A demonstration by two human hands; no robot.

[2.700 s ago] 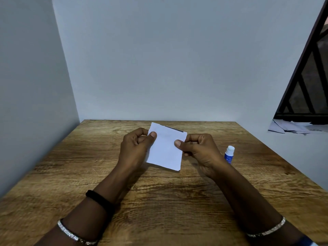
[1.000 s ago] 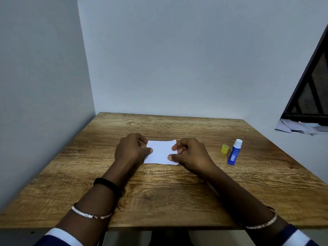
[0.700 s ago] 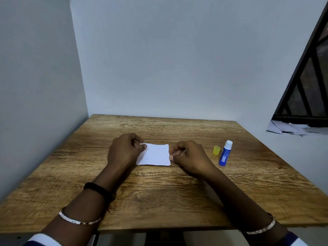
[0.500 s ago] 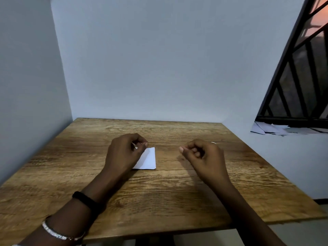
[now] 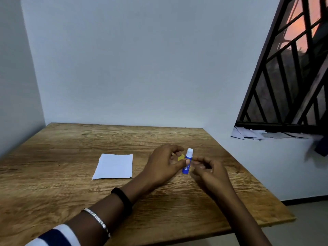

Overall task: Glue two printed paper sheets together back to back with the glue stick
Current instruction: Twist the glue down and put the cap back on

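Left hand point(image 5: 163, 164), right hand point(image 5: 211, 173) off paper point(image 5: 113, 166), now at glue stick point(image 5: 188, 154)

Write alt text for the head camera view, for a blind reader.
Left hand and right hand meet at a blue glue stick standing on a wooden table, yellow cap beside it. White paper lies to their left.

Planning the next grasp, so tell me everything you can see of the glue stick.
The glue stick is a small blue plastic tube with a white top, uncapped, its yellow cap lying just behind. It seems to stand slightly tilted on the wooden table. The left hand rests its thumb against the body; the right hand has fingertips close beside it, contact unclear.
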